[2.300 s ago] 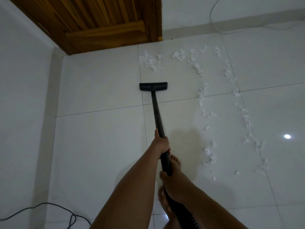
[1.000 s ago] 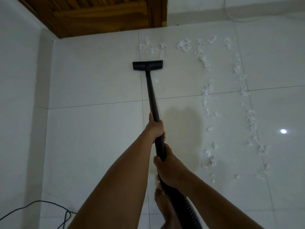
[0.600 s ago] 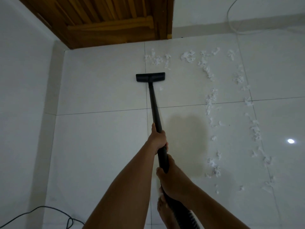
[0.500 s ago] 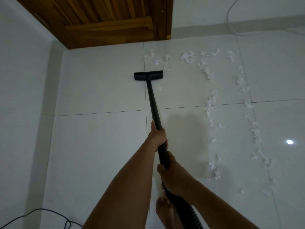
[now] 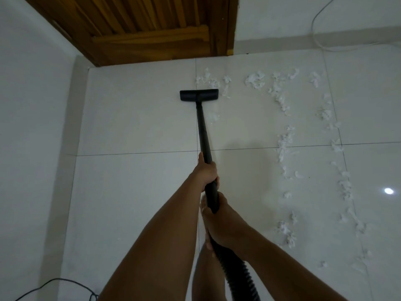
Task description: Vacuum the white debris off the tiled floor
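A black vacuum wand (image 5: 202,131) runs from my hands to its flat black floor head (image 5: 199,95), which lies on the white tiled floor (image 5: 134,118) just short of a patch of white debris (image 5: 209,80) near the door. My left hand (image 5: 207,171) grips the wand higher up. Lower down, my right hand (image 5: 219,222) grips it where the ribbed black hose (image 5: 237,274) begins. More white debris (image 5: 283,144) trails down the right side in two rough lines. One small scrap (image 5: 213,116) lies right of the wand.
A wooden door (image 5: 152,29) closes the far corner, and a white wall (image 5: 32,127) runs along the left. A black cable (image 5: 54,285) lies at the bottom left, a pale cable (image 5: 319,38) at the far right wall. My leg (image 5: 206,276) shows below the hands.
The floor head has slid forward, closer to the debris patch by the door. Both hands keep their grip on the wand.
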`<act>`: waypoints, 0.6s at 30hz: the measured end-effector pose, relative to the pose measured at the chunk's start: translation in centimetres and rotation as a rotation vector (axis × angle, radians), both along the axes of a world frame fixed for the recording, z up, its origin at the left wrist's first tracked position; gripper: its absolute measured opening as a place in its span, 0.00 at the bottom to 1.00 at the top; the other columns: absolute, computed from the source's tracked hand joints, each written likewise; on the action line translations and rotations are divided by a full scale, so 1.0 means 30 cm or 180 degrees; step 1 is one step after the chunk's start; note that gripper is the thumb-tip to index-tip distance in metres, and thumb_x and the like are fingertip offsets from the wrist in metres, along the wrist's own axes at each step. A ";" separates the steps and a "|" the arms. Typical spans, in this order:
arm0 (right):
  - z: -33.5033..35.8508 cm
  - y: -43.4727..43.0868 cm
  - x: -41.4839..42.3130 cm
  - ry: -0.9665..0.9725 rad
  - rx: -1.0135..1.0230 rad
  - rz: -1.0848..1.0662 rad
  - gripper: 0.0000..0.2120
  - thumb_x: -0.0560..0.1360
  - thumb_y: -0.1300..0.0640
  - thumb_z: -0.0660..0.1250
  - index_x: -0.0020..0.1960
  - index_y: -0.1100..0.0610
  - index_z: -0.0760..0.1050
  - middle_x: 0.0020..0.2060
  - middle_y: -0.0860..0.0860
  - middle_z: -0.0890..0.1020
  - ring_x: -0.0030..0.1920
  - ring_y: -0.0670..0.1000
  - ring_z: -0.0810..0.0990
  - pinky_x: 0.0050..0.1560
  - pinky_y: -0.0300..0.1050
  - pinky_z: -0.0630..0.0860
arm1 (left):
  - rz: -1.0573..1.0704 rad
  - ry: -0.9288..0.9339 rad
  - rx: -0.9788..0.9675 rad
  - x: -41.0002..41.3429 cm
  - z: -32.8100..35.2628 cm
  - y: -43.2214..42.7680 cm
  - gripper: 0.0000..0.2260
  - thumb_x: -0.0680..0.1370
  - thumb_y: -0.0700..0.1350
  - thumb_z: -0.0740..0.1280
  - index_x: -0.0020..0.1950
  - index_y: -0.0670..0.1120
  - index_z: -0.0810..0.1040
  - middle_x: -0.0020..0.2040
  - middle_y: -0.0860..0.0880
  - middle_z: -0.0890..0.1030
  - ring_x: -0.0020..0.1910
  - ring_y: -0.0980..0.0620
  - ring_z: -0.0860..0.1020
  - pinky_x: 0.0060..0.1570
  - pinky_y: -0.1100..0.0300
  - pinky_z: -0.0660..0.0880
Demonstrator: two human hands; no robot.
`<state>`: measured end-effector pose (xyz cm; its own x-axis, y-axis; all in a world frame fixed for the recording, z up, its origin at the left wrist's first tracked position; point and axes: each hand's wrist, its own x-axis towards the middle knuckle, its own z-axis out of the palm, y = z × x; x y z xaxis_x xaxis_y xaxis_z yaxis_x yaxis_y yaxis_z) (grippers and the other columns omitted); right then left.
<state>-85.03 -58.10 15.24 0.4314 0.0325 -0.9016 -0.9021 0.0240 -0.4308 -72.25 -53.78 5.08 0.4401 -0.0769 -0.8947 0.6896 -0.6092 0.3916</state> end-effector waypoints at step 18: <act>-0.072 0.006 0.309 0.0085 -0.0148 -0.0387 0.21 0.83 0.53 0.59 0.73 0.38 0.61 0.61 0.61 0.76 0.29 0.51 0.79 0.27 0.42 0.78 | -0.0209 -0.0149 -0.0001 0.321 -0.031 -0.027 0.28 0.87 0.46 0.52 0.83 0.60 0.43 0.33 0.44 0.76 0.17 0.55 0.72 0.20 0.66 0.72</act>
